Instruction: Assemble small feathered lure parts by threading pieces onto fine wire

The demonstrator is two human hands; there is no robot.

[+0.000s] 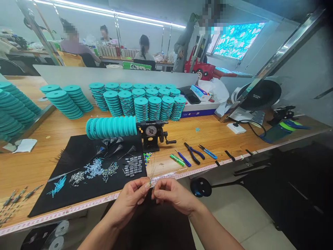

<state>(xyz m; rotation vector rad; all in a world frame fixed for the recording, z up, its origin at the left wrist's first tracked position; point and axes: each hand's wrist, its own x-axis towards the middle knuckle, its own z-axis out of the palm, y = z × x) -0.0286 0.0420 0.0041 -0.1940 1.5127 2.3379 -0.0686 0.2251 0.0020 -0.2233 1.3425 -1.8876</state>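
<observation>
Over the front edge of the wooden counter (208, 139), near the black mat (83, 163), the left hand (127, 203) and right hand (173, 196) nearly meet; the left fingers (145, 185) pinch what seems a thin wire bundle (152, 172), standing upright; the right fingertips (156, 192) press together just beside it.

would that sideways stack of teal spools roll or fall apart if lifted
It probably rolls if pushed, since the stack of teal spools lies on its side on round rims. The spools look like light plastic, so probably light for their size. Nothing visibly binds them, so they may slide apart when lifted.
</observation>
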